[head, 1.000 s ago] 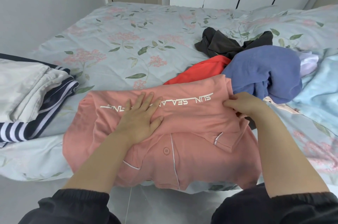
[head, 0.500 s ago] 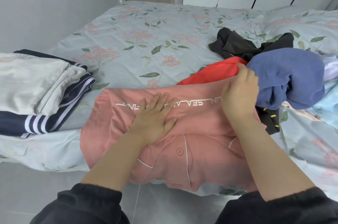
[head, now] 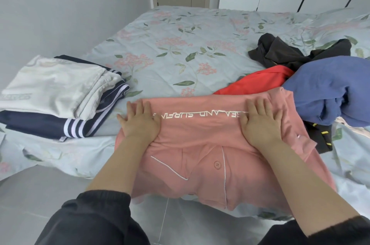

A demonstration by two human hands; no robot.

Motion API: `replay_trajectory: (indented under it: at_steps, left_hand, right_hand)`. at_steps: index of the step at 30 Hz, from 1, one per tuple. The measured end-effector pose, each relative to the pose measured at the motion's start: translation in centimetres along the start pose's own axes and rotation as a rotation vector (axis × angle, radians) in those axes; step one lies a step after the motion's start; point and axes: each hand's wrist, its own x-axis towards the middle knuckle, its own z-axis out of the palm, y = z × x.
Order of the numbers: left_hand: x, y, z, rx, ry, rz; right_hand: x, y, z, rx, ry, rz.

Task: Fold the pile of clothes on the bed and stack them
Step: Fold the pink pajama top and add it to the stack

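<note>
A pink button shirt point(head: 200, 136) with white lettering lies partly folded at the bed's near edge. My left hand point(head: 140, 120) presses flat on its left end, fingers straight. My right hand point(head: 260, 120) presses flat on its right part, over the end of the lettering. To the right lies the unfolded pile: a blue garment point(head: 330, 92), a red one point(head: 260, 80) and a dark one point(head: 284, 52). At the left sits the folded stack: a white garment point(head: 56, 84) on a navy striped one point(head: 60, 124).
The floral bedsheet point(head: 180, 48) stretches back to white wardrobes. A grey wall point(head: 60, 4) borders the bed's left side. Grey floor tiles point(head: 30, 204) show below the bed edge. A black item with yellow marks point(head: 322, 136) lies beside the shirt's right end.
My left hand slid from the shirt's middle to its left end. My right hand let go of the shirt's right edge and now lies flat on it.
</note>
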Motion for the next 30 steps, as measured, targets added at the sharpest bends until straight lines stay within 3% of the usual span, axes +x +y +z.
replay_trajectory:
  at_steps: [2,4,7,11,14,18,21,25,30]
  left_hand:
    - [-0.5,1.6,-0.5,0.049,0.119,0.129]
    - [-1.4,3.8,-0.5,0.036,0.181,0.37]
    - [-2.7,6.3,0.8,0.007,0.007,0.541]
    - [-1.9,6.1,2.1,0.06,-0.102,0.519]
    - [-0.9,5.5,2.2,0.029,-0.081,0.489]
    - [1.5,5.1,0.5,0.036,-0.108,0.439]
    - [4.3,5.3,-2.2,0.071,-0.27,0.412]
    - [7.0,6.6,-5.0,0.111,-0.534,0.398]
    - [8.3,6.2,-6.8,0.291,-0.581,0.366]
  right_hand:
    - [-0.7,-1.7,-0.3,0.108,0.002,-0.21]
    - [-1.7,-3.6,0.1,0.188,-0.045,-0.404]
    - [-1.4,-3.6,0.6,0.172,-0.092,-0.356]
    - [0.8,1.3,-0.5,0.004,-0.056,-0.03]
    - [1.1,2.9,-0.5,-0.075,-0.009,0.061]
    - [2.5,1.5,-0.7,-0.171,-0.008,-0.123]
    - [5.1,0.2,-2.4,-0.19,-0.174,-0.311]
    - [8.3,-0.7,-4.7,-0.273,-0.405,-0.356]
    - [10.0,-0.1,-7.8,-0.402,-0.508,-0.327]
